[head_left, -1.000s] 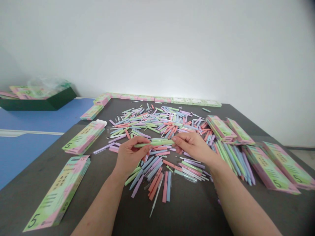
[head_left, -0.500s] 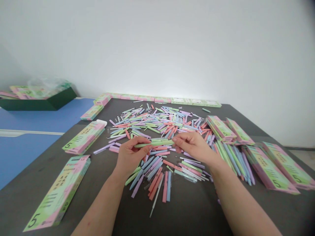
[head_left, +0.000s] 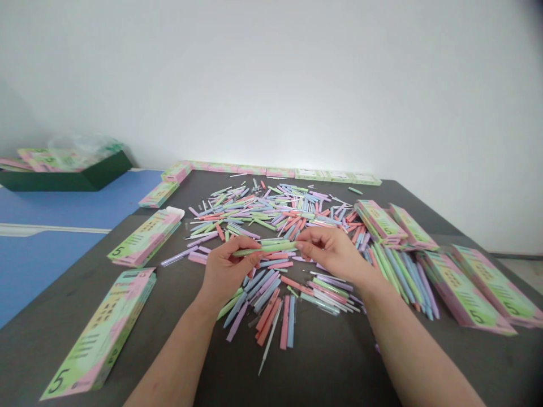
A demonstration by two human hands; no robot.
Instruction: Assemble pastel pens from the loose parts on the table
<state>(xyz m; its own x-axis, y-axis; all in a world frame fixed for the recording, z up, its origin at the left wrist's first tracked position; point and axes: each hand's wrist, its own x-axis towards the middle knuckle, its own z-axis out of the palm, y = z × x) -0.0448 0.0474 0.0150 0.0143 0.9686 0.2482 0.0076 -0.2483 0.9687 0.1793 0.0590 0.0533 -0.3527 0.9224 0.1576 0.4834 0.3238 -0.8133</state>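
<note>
A green pen (head_left: 275, 247) is held level between my two hands, above the scattered pen parts. My left hand (head_left: 227, 268) pinches its left end between thumb and fingers. At the other end, the thumb and forefinger of my right hand (head_left: 328, 250) close on the tip. Below them lie loose pen barrels and caps (head_left: 267, 291) in blue, purple, red and green. Thin white refills (head_left: 270, 338) lie among these parts. To the right of my right hand, a row of long pens (head_left: 403, 274) in green, blue and purple lies side by side.
Pink-and-green boxes marked 5 lie at the left (head_left: 102, 333) and right (head_left: 470, 288) of the dark table (head_left: 339, 367). More boxes (head_left: 280, 172) line the far edge. A large heap of pen parts (head_left: 263, 209) spreads mid-table. A dark green tray (head_left: 97, 172) stands on a blue surface.
My right hand has shifted very slightly left, closing on the pen's right end. Both hands still hold the green pen, and the things on the table look unchanged.
</note>
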